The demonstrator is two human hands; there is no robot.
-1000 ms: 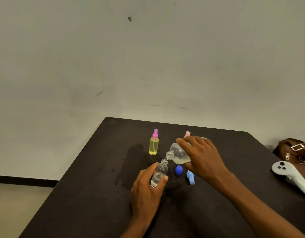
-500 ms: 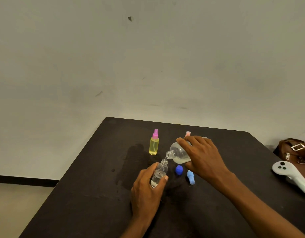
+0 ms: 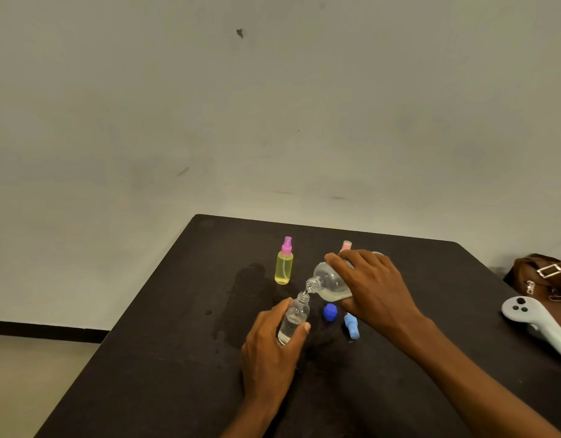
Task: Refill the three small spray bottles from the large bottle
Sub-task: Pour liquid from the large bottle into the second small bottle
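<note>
Just below frame centre, large bottle (image 3: 331,284) tipped neck-down in the right hand (image 3: 372,290), mouth meeting the open neck of a clear small spray bottle (image 3: 293,319) for pouring. Clear bottle gripped by the left hand (image 3: 269,346), steadied on the black table (image 3: 165,358). Blue cap (image 3: 330,311) and light-blue sprayer top (image 3: 351,325) parked just right of it; yellow spray bottle (image 3: 284,267) upright behind.

Right hand (image 3: 372,287) tilts the large bottle (image 3: 331,284), neck down, over the clear bottle (image 3: 293,317) gripped by the left hand (image 3: 269,346). Beside the clear bottle on the counter (image 3: 178,358): blue cap (image 3: 330,311).
</note>
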